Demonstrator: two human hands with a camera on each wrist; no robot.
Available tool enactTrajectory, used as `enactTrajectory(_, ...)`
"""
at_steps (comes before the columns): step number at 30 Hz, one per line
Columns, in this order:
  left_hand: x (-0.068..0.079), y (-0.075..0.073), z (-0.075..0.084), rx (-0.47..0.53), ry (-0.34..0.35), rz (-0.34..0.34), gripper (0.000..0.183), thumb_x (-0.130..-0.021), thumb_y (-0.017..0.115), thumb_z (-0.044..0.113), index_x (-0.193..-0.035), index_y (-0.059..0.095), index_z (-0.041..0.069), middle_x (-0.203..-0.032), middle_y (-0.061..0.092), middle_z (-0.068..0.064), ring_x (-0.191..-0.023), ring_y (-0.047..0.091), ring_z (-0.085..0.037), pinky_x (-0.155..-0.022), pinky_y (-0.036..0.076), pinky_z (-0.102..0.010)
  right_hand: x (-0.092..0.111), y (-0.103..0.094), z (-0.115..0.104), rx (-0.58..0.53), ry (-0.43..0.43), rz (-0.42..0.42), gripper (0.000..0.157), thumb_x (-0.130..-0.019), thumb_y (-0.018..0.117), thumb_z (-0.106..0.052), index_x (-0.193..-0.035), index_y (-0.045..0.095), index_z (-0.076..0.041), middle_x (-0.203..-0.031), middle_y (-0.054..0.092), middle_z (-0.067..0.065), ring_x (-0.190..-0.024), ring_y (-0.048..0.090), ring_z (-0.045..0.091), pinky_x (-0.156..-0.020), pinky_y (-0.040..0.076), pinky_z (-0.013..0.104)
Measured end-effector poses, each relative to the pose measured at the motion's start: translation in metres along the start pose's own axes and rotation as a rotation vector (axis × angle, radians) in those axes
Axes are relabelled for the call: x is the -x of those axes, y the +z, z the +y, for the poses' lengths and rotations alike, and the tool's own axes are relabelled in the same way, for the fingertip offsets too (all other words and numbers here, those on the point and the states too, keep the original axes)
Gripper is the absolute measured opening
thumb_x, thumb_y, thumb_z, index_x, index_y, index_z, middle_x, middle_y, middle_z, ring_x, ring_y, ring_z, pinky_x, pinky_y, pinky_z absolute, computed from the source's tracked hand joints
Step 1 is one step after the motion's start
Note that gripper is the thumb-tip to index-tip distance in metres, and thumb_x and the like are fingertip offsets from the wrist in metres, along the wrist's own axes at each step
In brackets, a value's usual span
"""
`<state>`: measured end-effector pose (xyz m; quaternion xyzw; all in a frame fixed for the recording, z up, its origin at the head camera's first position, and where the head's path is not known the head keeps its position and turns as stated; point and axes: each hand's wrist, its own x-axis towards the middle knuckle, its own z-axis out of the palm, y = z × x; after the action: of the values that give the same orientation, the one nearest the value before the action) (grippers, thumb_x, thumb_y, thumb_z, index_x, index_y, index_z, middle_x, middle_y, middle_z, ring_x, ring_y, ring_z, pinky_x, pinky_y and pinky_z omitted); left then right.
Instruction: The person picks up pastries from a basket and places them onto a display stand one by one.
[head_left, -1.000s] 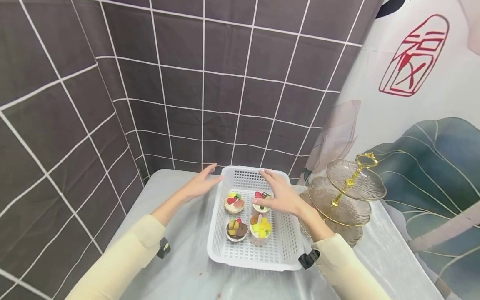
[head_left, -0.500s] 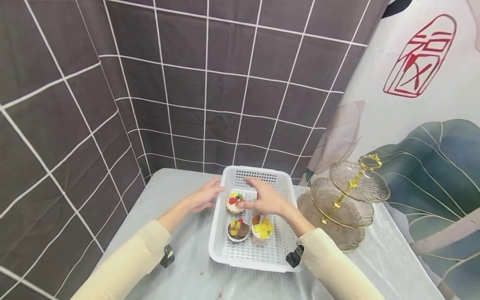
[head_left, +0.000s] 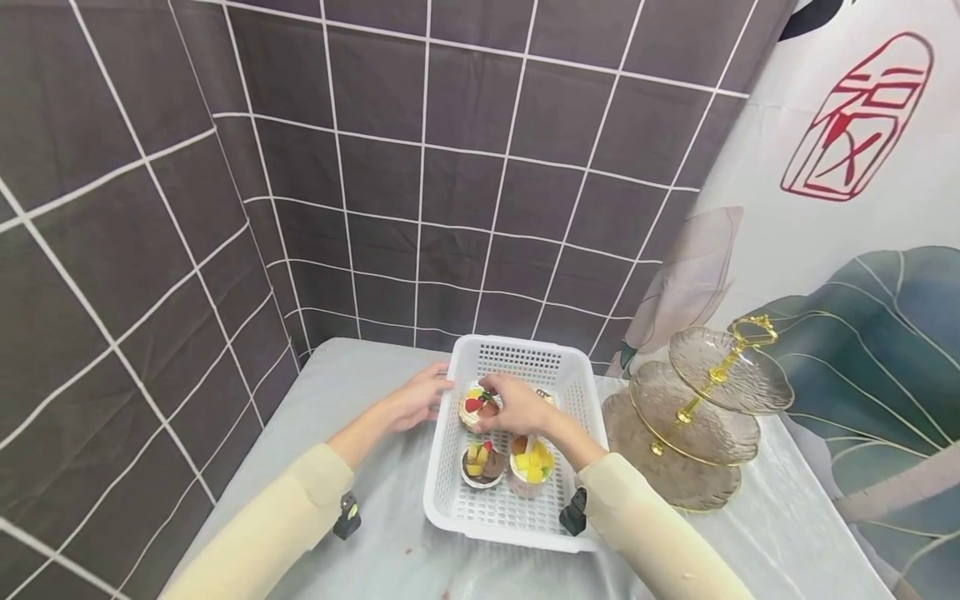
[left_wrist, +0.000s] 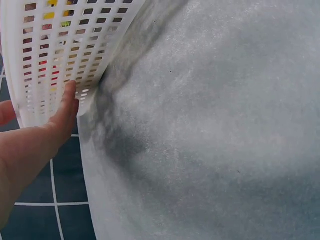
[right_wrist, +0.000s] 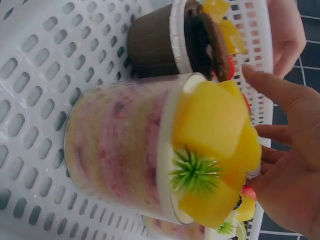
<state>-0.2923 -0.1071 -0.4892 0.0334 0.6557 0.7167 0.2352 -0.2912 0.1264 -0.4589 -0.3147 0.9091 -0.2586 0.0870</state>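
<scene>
On your left, the table (head_left: pixel 397 542) runs from its left edge to the basket (head_left: pixel 517 540), leaving room beside your left sleeve. Your left hand (head_left: pixel 415 398) is at the basket's left rim, fingers extended along the outer wall; it reached less far half a second ago. Inside, the strawberry cupcake (head_left: pixel 471 412) is far left, the chocolate cupcake (head_left: pixel 480 467) near left. Your right hand (head_left: pixel 517 406) has moved left and down since a second ago, when it was spread over the far-right cupcake (head_left: pixel 545 396), now mostly hidden behind it. Its thumb and fingers bracket the strawberry cupcake; you cannot tell whether they have closed on it. The mango cupcake (head_left: pixel 532 462) stands upright, near right, in front of that hand. There is room between it and the basket's right wall. Farther right, near the basket, is a three-tier stand (head_left: pixel 708 429); the table's right edge lies beyond.
</scene>
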Motion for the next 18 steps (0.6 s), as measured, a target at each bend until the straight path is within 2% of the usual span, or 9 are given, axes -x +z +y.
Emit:
enactTrajectory(9,-0.001,0.001,-0.002,-0.054,0.029,-0.014,0.056,-0.111,0.042,0.013,-0.164,0.027,0.005,-0.156,0.044,-0.027,-0.135,0.056,-0.046,-0.101,0.057,-0.057,-0.005,0.014,0.001,0.08,0.082,0.006,0.075,-0.079,0.096,-0.028,-0.138,0.061,0.003,-0.115,0.065,0.009,-0.1,0.062,0.023,-0.092,0.057,0.043)
enactTrajectory(18,-0.002,0.001,-0.001,-0.024,0.01,0.006,0.057,-0.109,0.046,0.012,-0.165,0.03,0.01,-0.159,0.044,-0.026,-0.137,0.054,-0.048,-0.1,0.058,-0.058,-0.005,0.017,-0.001,0.143,0.067,0.038,0.068,-0.081,0.094,-0.025,-0.133,0.062,0.003,-0.113,0.067,0.01,-0.096,0.063,0.021,-0.09,0.059,0.042)
